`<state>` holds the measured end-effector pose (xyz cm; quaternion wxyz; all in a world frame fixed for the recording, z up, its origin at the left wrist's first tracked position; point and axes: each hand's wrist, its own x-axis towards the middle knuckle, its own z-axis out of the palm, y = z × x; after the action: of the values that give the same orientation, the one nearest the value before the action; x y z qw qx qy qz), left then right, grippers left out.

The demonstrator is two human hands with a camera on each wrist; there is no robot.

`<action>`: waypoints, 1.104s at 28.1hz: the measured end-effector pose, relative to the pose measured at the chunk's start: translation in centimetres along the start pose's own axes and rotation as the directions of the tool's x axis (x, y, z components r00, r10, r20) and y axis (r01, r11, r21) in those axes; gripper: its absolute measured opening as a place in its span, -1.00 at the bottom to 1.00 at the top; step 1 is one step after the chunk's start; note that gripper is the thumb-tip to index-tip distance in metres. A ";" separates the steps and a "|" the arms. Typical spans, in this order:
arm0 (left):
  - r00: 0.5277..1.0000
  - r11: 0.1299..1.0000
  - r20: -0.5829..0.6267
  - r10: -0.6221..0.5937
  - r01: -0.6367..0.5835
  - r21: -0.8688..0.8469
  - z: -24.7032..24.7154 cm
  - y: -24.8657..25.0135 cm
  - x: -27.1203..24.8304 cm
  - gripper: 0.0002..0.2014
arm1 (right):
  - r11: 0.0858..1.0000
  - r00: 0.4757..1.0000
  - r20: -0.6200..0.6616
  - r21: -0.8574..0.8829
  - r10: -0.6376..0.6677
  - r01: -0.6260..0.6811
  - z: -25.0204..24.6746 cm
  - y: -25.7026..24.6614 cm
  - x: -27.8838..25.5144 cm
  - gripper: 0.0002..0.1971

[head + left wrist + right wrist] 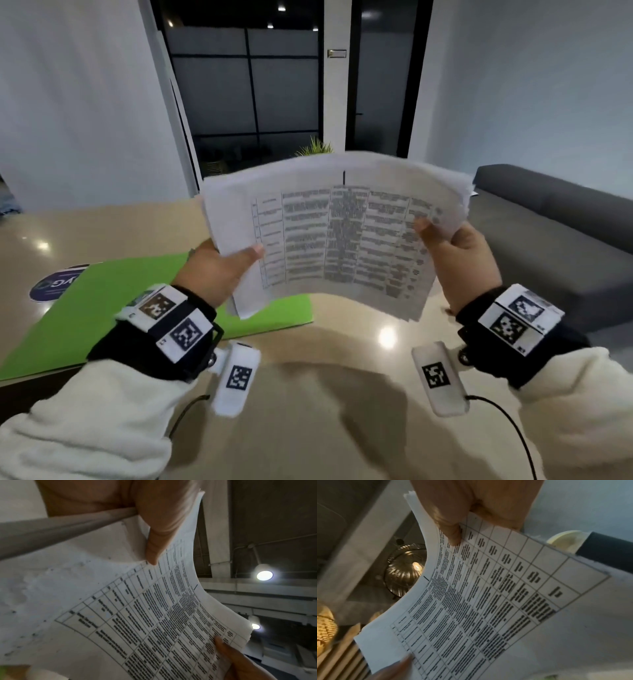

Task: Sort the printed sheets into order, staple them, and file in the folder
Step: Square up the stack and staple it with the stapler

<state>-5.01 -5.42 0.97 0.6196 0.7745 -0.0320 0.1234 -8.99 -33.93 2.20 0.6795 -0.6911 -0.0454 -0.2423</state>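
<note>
A stack of printed sheets [342,236] with a table of text is held up in the air above the table, bowed in the middle. My left hand [222,270] pinches its left edge, thumb on the front. My right hand [455,253] pinches the right edge the same way. The left wrist view shows the sheets [154,615] under my left thumb [154,545], and the right hand [240,661] at the far edge. In the right wrist view the sheets [488,595] sit under my right thumb [452,534]. A green folder [102,308] lies shut on the table, below my left hand.
The beige table [325,411] spreads below the hands. A round dark sticker or mat [58,284] lies partly under the folder. A grey sofa [555,233] stands to the right. Behind are glass doors and a small plant [315,147].
</note>
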 end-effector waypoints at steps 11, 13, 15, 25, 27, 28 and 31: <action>0.936 0.964 0.232 -0.266 0.258 0.063 -0.5 -4.4 -2.8 -0.83 | 0.944 0.886 0.329 -0.148 0.327 -0.294 -1.0 6.6 -1.0 -0.82; 0.953 0.959 0.152 -0.264 0.241 0.150 -0.6 -3.9 -2.4 -0.70 | 0.950 0.916 0.263 -0.158 0.302 -0.268 -0.3 6.2 -0.8 -0.80; 0.973 0.973 0.121 -0.197 0.179 0.145 -0.7 -2.6 -2.0 -0.43 | 0.960 0.946 0.193 -0.162 0.260 -0.230 0.4 5.2 -0.4 -0.79; 0.947 0.973 0.267 -0.179 0.211 -0.096 -1.8 -4.1 -1.0 -0.30 | 0.918 0.895 0.223 -0.185 0.387 -0.351 -0.8 5.0 0.0 -0.64; 0.909 0.960 0.344 -0.234 0.272 -0.065 -1.5 -5.7 -1.0 -0.13 | 0.887 0.847 0.264 -0.166 0.461 -0.431 -1.2 6.3 -0.4 -0.73; 0.897 0.951 0.360 -0.258 0.301 -0.068 -1.3 -6.2 -1.2 -0.16 | 0.879 0.836 0.269 -0.138 0.478 -0.457 -1.4 6.7 -0.5 -0.73; 0.909 0.950 0.316 -0.273 0.306 -0.059 -1.3 -6.7 -1.0 -0.44 | 0.896 0.869 0.220 -0.075 0.443 -0.438 -0.7 6.9 -0.6 -0.76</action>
<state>-4.87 -2.69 -5.41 0.6591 0.7461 -0.0185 -0.0924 -6.97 -34.99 -4.38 0.6989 -0.7142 0.0373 0.0005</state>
